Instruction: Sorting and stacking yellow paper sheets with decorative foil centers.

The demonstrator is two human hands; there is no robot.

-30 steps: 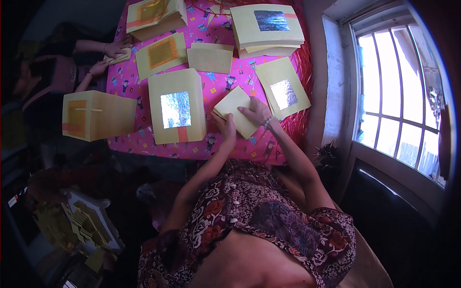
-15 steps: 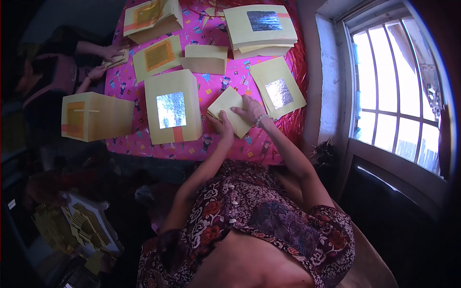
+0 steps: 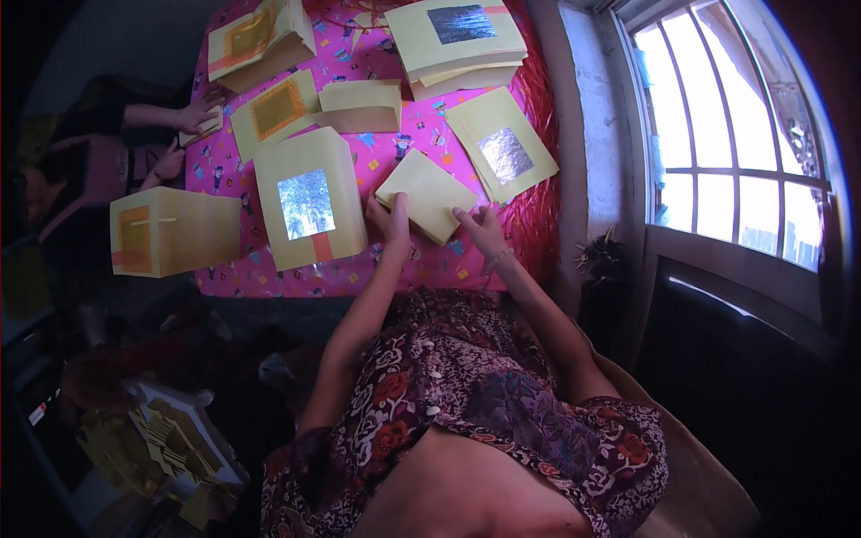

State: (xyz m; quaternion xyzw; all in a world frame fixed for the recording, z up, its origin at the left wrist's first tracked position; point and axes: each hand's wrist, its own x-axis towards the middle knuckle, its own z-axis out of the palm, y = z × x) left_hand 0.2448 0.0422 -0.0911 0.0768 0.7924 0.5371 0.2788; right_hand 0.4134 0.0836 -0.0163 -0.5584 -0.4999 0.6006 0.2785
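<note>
Here, both hands rest on a plain pale-yellow folded paper sheet (image 3: 427,195) at frame centre: left hand (image 3: 392,221) pinches its lower-left edge, right hand (image 3: 482,229) presses flat fingers on its lower-right edge (neither clenched). It lies on the pink patterned worktop (image 3: 430,260), beside a foil-windowed yellow paper bag (image 3: 309,208).

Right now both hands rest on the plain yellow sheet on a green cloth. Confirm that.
Wrong on the cloth. The head view shows the left hand and right hand on the plain yellow sheet, but the cloth under it is pink, not green.
</note>
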